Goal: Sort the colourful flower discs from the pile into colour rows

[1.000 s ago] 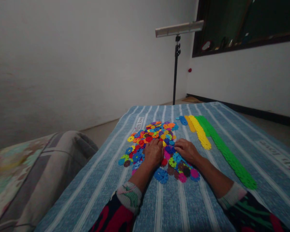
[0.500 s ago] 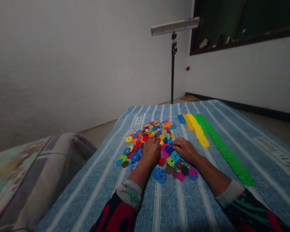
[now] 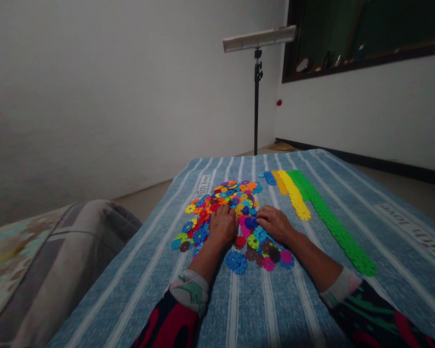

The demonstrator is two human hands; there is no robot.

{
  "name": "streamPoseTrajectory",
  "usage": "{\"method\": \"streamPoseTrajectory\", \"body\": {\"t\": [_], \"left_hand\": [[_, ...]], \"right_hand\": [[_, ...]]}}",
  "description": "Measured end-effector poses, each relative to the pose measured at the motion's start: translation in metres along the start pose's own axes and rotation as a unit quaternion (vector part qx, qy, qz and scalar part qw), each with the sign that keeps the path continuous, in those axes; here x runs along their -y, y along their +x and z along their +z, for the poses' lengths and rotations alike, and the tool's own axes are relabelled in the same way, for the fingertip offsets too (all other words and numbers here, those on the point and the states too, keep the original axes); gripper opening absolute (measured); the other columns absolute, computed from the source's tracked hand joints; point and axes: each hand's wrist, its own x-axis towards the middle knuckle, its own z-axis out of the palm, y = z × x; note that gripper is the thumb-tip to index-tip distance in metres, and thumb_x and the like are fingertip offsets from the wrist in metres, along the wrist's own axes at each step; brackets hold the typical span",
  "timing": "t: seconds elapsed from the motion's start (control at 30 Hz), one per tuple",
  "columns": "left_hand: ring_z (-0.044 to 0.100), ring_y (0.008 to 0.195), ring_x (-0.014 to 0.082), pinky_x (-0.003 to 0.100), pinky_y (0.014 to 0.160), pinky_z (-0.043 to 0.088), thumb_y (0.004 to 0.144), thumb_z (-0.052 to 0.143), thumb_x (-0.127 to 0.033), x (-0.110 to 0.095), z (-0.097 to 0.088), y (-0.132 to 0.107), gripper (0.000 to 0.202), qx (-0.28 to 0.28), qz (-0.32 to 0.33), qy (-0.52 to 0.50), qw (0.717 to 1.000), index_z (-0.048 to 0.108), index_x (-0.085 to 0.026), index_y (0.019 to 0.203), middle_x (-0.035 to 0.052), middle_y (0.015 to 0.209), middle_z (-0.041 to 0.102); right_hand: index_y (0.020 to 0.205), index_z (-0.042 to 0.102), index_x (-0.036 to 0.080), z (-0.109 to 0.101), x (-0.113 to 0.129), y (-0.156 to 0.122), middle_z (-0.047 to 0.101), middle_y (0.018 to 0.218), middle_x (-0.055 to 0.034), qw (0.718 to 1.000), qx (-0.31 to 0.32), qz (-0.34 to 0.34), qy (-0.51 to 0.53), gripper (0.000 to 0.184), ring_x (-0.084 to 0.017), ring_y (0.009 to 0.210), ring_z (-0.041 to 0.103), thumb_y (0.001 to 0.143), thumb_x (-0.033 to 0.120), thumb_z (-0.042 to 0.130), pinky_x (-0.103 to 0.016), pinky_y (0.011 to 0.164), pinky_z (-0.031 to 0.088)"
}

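A heap of small flat plastic flower discs (image 3: pixel 226 203) in many colours lies on a blue striped cloth (image 3: pixel 246 299). My left hand (image 3: pixel 222 225) rests palm down on the heap's near side, fingers curled onto the discs. Just to its right my right hand (image 3: pixel 275 222) also lies on the discs, fingers bent toward a purple one. What the fingertips of either hand hold, if anything, is hidden. To the right run sorted rows: a long green row (image 3: pixel 333 224), a yellow row (image 3: pixel 293 195), a short orange row (image 3: pixel 280 182) and a few blue discs (image 3: pixel 269 178).
A folded grey and patterned blanket (image 3: pixel 58 261) lies at the left beside the cloth. A light bar on a black stand (image 3: pixel 256 87) rises behind the cloth's far edge. White walls and a dark window frame (image 3: pixel 366 38) enclose the corner.
Both hands stay on the heap with only slight finger shifts. The camera has swung a little, sliding the whole scene leftward and up in view.
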Motion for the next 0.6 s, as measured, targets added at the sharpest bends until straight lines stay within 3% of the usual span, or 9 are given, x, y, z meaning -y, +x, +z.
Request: {"method": "streamPoseTrajectory", "body": {"t": [0.33,0.6], "left_hand": [[0.056,0.111,0.0275,0.042,0.091,0.044,0.097,0.038,-0.026,0.0034,0.0047,0.0001,0.032,-0.027,0.019,0.010,0.999,0.068,-0.017,0.100,0.0139,0.117,0.064],[0.058,0.105,0.0242,0.039,0.096,0.046,0.095,0.039,-0.021,0.0102,0.0089,0.0055,0.028,-0.165,0.014,-0.089,0.982,0.066,-0.017,0.087,0.0138,0.109,0.067]], "right_hand": [[0.078,0.071,0.019,-0.0001,0.0017,-0.0002,0.066,0.087,-0.0045,1.000,-0.003,-0.004,0.001,0.015,-0.017,0.088,0.060,0.086,0.013,0.060,-0.029,0.082,0.045],[0.079,0.071,0.019,-0.0004,0.0028,-0.0008,0.066,0.086,-0.0046,1.000,-0.009,-0.005,-0.012,0.015,-0.017,0.087,0.060,0.087,0.015,0.059,-0.029,0.080,0.045]]}}
